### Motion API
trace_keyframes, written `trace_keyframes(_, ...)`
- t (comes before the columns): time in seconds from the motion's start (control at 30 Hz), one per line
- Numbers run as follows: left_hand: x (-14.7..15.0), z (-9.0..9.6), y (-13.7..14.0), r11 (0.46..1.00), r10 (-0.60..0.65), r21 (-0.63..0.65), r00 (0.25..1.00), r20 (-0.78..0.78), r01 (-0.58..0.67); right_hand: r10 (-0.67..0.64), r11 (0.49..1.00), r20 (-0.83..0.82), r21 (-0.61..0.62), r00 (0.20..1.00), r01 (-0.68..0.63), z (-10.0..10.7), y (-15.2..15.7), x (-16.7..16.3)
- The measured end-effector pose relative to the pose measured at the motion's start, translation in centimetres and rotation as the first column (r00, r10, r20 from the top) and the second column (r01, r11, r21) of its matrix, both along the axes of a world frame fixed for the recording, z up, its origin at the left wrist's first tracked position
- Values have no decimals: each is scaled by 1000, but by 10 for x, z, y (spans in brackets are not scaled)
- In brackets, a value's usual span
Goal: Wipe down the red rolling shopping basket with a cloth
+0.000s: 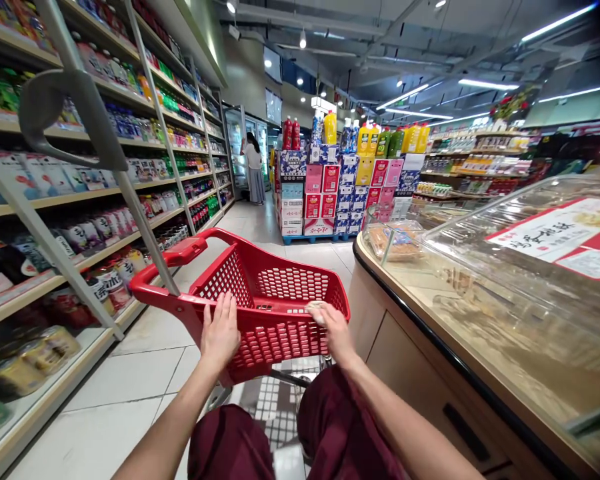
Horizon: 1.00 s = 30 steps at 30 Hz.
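A red plastic shopping cart point(280, 337) stands side-on just before my knees, its perforated basket on a metal frame. My left hand point(221, 333) lies against the near side by the rim, fingers stretched out and holding nothing. At the right end of the rim, my right hand point(334, 327) has its fingers closed on a small whitish cloth point(317, 311). The cloth is pressed to the top edge; much of it is hidden under the fingers. Through the basket's opening I see its slotted red floor. A grey pole with a looped grey handle point(70, 120) rises at the cart's left end.
Drink shelves point(145, 143) line the left side. Close on the right stands a wooden counter point(405, 333) with clear covers. Stacked drink boxes point(325, 193) stand ahead on a blue pallet. A person point(255, 170) stands near the coolers beyond. Tiled floor point(145, 373) runs between.
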<state>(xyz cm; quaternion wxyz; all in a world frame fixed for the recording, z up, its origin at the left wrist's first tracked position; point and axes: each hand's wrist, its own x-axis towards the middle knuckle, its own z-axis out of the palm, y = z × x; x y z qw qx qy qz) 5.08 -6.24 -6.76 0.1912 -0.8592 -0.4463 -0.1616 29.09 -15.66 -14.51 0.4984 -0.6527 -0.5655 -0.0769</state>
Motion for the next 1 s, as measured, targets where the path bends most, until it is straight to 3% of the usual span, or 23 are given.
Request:
trace_keyframes(0.1,-15,4,-3,1000,1,17,1000,-16,0,-109,991,-253,46,961,124,3,-17,32)
trace_keyframes(0.17,-16,4,-8,1000,-8,10,1000,-24,9,-73,997,-338,2,938,78,13,-22,46)
trace_keyframes(0.23,-15,4,-12,1000,-26,4,999,-37,26,-42,997,-302,-68,952,22,25,-21,57)
trace_keyframes(0.33,-12,4,-17,1000,-18,-5,999,-38,18,-72,995,-209,-80,975,56,34,-10,67)
trace_keyframes(0.47,-6,2,-21,1000,9,-6,999,-30,-9,-53,997,-187,43,981,62,20,20,29)
trace_keyframes(0.6,-2,5,-23,998,54,13,998,-37,-53,121,984,-51,136,991,-114,15,41,-33)
trace_keyframes(0.67,-8,10,-22,1000,13,12,997,-72,-12,149,982,-34,120,988,-144,21,39,-31)
trace_keyframes(0.83,-32,24,-12,995,29,96,999,-15,-27,-79,994,-142,64,987,88,21,14,39)
trace_keyframes(0.9,-33,25,-10,994,48,101,999,13,-49,-119,992,-134,34,984,125,16,14,31)
trace_keyframes(1.0,-28,24,-10,994,34,104,999,41,-38,-6,1000,-35,14,999,6,16,31,-27)
